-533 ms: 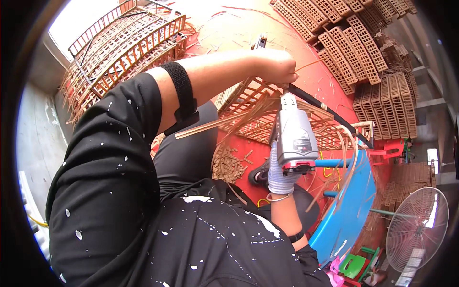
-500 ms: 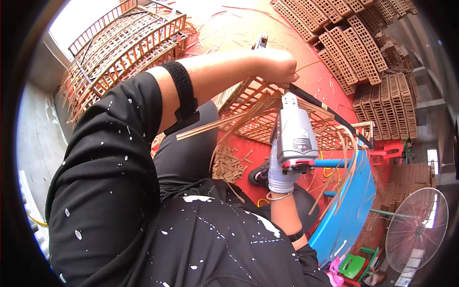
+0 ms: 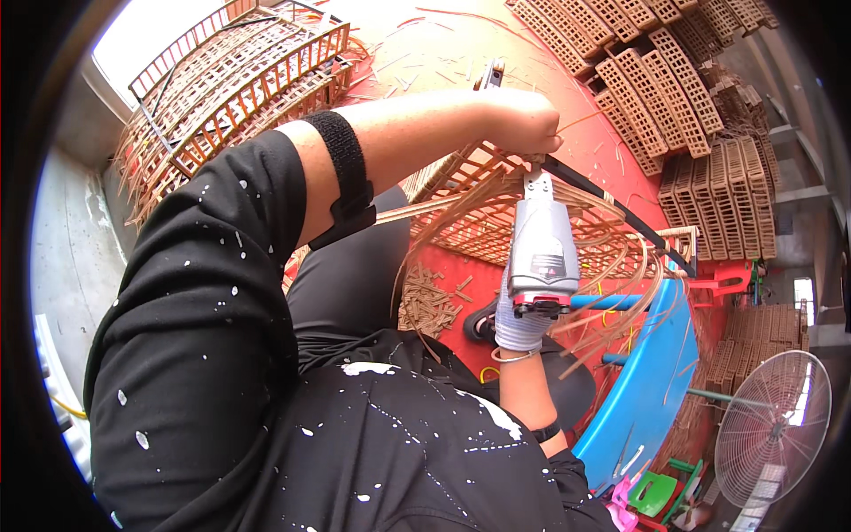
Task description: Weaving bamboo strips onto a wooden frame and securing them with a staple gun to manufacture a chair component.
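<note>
My left hand, bare, is closed at the far edge of a woven panel; a thin rattan strip sticks out from its fingers. In a white knitted glove, my right hand grips a silver nail gun from below. The narrow nose of the tool reaches up to the panel's edge, just below the left hand. Its body hides most of the right hand's fingers. Loose strips hang and curl from the panel on both sides of the tool.
A blue sheet-like surface with blue bars stands to the right. Stacked woven panels fill the back right, and more panels lie at the back left. Short cut pieces lie on the red floor; a large fan stands at lower right.
The nail gun and my right hand have shifted slightly left and tilted. My left hand has moved a little to the right. Loose strips on the right are now more spread out.
</note>
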Demonstrator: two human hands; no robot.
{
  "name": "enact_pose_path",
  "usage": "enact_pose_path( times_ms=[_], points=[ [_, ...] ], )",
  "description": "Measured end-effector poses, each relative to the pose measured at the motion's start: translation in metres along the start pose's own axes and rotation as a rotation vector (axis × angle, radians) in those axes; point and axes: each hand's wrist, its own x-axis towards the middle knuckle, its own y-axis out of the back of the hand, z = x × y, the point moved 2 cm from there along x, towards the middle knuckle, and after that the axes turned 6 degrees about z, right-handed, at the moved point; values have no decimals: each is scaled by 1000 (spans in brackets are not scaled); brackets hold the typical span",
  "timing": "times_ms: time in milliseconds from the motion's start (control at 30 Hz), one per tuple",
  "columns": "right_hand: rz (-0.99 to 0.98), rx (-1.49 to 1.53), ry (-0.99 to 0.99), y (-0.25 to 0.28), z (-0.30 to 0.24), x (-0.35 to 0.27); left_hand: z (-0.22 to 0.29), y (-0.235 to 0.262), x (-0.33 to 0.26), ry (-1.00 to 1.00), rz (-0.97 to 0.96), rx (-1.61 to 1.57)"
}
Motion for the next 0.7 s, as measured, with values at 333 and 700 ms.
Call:
enact_pose_path(
  times_ms=[333, 700],
  points=[
    [188, -665, 489, 9, -56, -5, 2, 2, -4, -41, 94, 76],
    [1041, -139, 622, 189, -219, 1, 6, -1, -10, 112, 33, -15]
  ],
)
